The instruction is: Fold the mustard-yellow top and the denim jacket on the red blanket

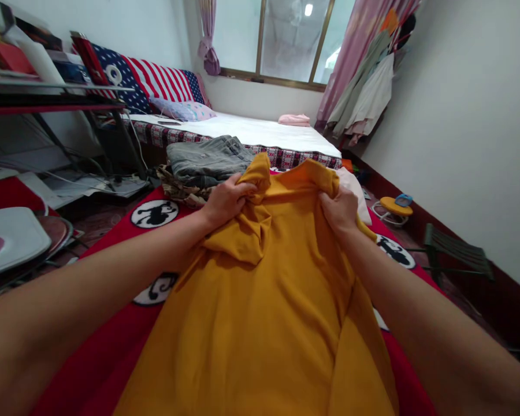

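A mustard-yellow long-sleeved top (281, 312) stretches from the near edge of the view up to its collar end. My left hand (229, 199) is closed on the cloth at its upper left, where the fabric bunches and folds over. At the upper right, my right hand (340, 208) grips the same garment near the shoulder. Between the two hands the upper edge is pulled fairly taut. Part of a sleeve hangs beyond my right hand. Under the garment lies a red cloth (117, 335) with round white patches bearing black figures.
Folded grey-blue jeans (208, 159) lie on other clothes beyond my left hand. A bed (260, 130) stands under the window. On the right are a yellow-topped stool (396, 206) and a dark green folding stool (459, 251). A cluttered desk (47, 95) and a white chair (15, 240) are left.
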Available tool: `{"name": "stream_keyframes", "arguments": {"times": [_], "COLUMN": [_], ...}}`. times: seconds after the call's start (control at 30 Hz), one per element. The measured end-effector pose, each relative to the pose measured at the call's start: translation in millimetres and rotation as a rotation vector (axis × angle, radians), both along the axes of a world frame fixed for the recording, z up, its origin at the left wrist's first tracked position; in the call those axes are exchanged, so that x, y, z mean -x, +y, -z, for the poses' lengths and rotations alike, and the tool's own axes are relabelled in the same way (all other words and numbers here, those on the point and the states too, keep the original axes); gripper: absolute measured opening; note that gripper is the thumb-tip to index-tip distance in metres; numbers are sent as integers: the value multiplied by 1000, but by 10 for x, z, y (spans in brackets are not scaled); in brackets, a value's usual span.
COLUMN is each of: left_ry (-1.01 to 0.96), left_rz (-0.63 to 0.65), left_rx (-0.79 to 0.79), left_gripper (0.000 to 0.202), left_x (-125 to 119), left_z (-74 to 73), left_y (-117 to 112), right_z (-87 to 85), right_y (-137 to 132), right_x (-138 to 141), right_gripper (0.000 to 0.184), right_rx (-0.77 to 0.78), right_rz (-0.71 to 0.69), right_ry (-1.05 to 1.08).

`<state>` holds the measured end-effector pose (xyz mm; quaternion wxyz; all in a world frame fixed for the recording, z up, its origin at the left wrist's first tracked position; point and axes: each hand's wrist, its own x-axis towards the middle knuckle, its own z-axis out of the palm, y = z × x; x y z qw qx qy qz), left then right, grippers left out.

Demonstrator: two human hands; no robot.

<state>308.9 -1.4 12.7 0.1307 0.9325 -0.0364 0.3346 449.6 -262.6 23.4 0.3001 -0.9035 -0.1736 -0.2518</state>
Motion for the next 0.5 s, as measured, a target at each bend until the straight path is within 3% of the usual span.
{"name": "stream_keyframes", "arguments": {"times": [0.1, 0.17, 0.23, 0.4, 0.5], "left_ry": [-19, 35, 91, 146, 171], "left_rz": [-100, -171, -199, -111, -94], "left_rx": [93, 167, 207, 172, 127], "left_gripper": [39, 53, 61, 41, 40], "left_x": [-318, -409, -324, 502, 1057], "left_z": [-198, -196, -104, 232, 380], "left_y": [145, 225, 278, 311, 319], "right_z": [-150, -129, -23, 316, 431], "right_y": [97, 103, 28, -469, -820], "right_x": [-199, -186, 11, 1051, 1570], "right_gripper": [57, 74, 72, 30, 24], "right_rx": [-120, -98, -18, 106, 233], "right_rz": [7, -49, -201, -773, -1020], "right_ry": [26, 42, 39, 233, 274]}}
